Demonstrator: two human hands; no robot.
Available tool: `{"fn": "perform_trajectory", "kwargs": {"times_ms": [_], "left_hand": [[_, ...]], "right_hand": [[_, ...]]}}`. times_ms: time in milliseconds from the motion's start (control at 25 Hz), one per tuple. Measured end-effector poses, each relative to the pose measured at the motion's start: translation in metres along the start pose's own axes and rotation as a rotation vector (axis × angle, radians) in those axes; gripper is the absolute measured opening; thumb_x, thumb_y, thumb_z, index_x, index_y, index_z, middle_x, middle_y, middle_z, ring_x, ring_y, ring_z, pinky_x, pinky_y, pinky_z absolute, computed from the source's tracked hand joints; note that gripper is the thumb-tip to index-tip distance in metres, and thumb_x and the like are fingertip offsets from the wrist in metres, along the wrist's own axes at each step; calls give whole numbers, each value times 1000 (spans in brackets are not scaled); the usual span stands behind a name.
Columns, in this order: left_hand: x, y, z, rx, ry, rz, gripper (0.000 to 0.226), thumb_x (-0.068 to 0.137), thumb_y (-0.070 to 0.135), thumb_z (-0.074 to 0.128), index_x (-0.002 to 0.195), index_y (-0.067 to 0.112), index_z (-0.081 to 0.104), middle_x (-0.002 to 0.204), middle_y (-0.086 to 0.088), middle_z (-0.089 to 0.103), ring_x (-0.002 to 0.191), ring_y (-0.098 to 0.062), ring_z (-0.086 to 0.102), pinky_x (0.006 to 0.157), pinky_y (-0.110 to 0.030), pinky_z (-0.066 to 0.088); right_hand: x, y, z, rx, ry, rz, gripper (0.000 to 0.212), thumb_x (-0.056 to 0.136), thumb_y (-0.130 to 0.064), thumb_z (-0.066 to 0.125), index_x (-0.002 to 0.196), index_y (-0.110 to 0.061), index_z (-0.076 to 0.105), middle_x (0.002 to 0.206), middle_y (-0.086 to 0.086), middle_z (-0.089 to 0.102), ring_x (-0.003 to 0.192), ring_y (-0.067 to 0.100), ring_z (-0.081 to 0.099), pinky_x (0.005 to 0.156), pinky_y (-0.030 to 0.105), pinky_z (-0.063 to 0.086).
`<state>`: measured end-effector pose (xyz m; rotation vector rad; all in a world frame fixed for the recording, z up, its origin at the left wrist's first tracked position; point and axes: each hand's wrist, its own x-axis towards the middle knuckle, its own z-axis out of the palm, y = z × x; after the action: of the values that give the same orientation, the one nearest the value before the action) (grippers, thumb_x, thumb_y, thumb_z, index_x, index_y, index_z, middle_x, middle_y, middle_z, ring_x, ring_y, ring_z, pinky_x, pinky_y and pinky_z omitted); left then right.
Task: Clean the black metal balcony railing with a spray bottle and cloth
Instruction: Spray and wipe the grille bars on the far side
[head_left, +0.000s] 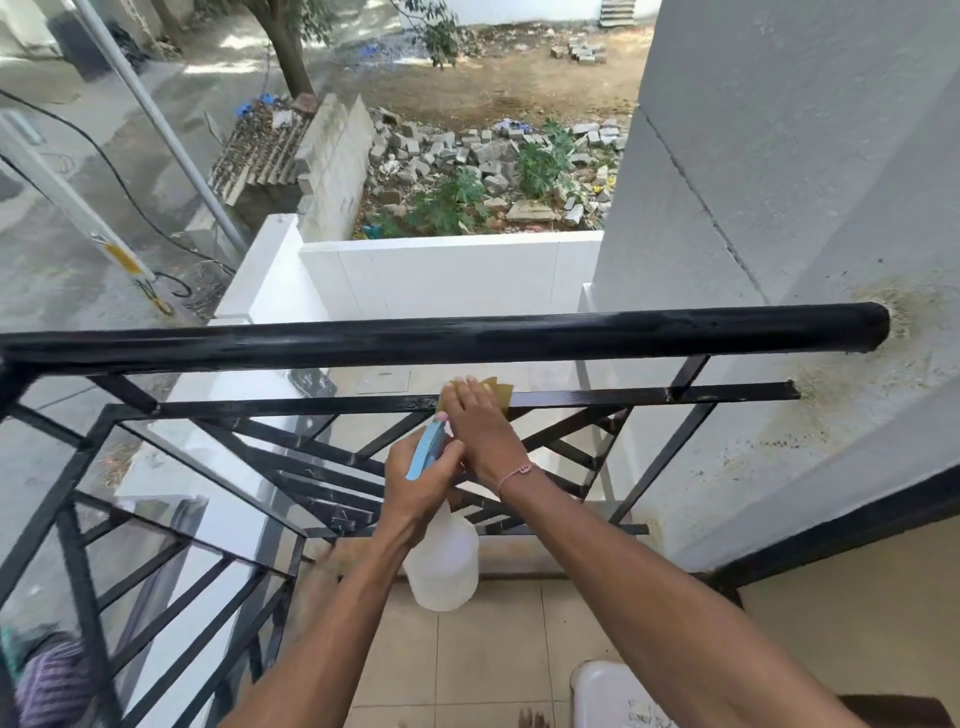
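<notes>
The black metal railing runs across the view, with a thinner flat bar below its round top rail and slanted bars under that. My right hand presses a yellow cloth onto the thin bar with straight fingers. Just left of it and lower, my left hand grips the neck of a white spray bottle with a blue trigger head. The bottle hangs upright on the balcony side of the slanted bars.
A grey wall meets the rail ends at right. Beige floor tiles lie below, with a white bucket at the bottom and cloth bundles at bottom left. A yard with rubble lies beyond the railing.
</notes>
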<state>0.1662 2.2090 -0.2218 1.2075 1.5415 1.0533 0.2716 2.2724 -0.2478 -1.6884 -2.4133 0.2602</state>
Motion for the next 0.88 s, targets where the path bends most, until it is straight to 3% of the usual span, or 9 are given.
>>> {"fn": "perform_trajectory", "kwargs": {"times_ms": [160, 280, 440, 520, 680, 720, 800, 880], "left_hand": [[-5, -11, -37, 30, 89, 1, 18, 96, 7, 65, 83, 20, 66, 74, -10, 68, 61, -12, 68, 53, -23, 58], [-4, -17, -47, 60, 102, -10, 13, 97, 7, 63, 87, 16, 67, 74, -8, 66, 60, -5, 68, 50, -19, 54], [-2, -15, -32, 68, 55, -6, 15, 97, 10, 63, 85, 18, 66, 77, -11, 66, 69, -18, 66, 58, -30, 60], [0, -10, -17, 85, 2, 0, 14, 96, 10, 64, 83, 15, 66, 78, -15, 65, 71, -22, 64, 58, -32, 59], [1, 4, 20, 66, -111, 48, 10, 94, 11, 66, 84, 8, 67, 78, -17, 65, 69, -21, 62, 53, -30, 58], [0, 7, 30, 71, -133, 64, 11, 93, 12, 66, 83, 9, 68, 78, -16, 66, 69, -22, 63, 54, -31, 59], [-3, 14, 50, 75, -179, 95, 12, 92, 16, 68, 83, 8, 68, 78, -17, 67, 69, -28, 65, 58, -40, 62], [-6, 20, 66, 66, -212, 112, 13, 91, 16, 68, 84, 5, 67, 78, -18, 66, 69, -31, 66, 59, -44, 63]], "right_hand": [[16, -24, 9, -46, 32, -239, 74, 100, -9, 56, 160, -7, 13, 167, 14, 14, 154, 29, 10, 120, 34, 1], [5, -4, 9, -105, 65, -440, 79, 93, 3, 61, 159, -12, 20, 167, 9, 17, 154, 27, 15, 118, 35, 7], [-22, 54, -5, -173, 65, -481, 86, 85, 11, 63, 158, -13, 25, 165, 8, 21, 152, 26, 22, 120, 40, 14], [-44, 86, -19, -159, 92, -355, 86, 86, 12, 59, 159, -14, 23, 166, 7, 20, 152, 25, 21, 120, 40, 16], [-96, 135, -44, -3, 99, 54, 86, 87, 20, 45, 160, -19, 21, 166, 2, 21, 151, 23, 23, 114, 40, 41], [-105, 139, -46, 62, 154, 138, 84, 88, 19, 44, 159, -23, 24, 160, 3, 32, 144, 26, 37, 107, 39, 47], [-125, 140, -52, 273, 381, 320, 68, 98, 8, 43, 155, -27, 33, 131, 9, 59, 111, 26, 62, 90, 38, 55], [-139, 133, -62, 515, 672, 586, 52, 104, -3, 42, 152, -26, 42, 108, 10, 67, 93, 22, 65, 80, 33, 57]]}}
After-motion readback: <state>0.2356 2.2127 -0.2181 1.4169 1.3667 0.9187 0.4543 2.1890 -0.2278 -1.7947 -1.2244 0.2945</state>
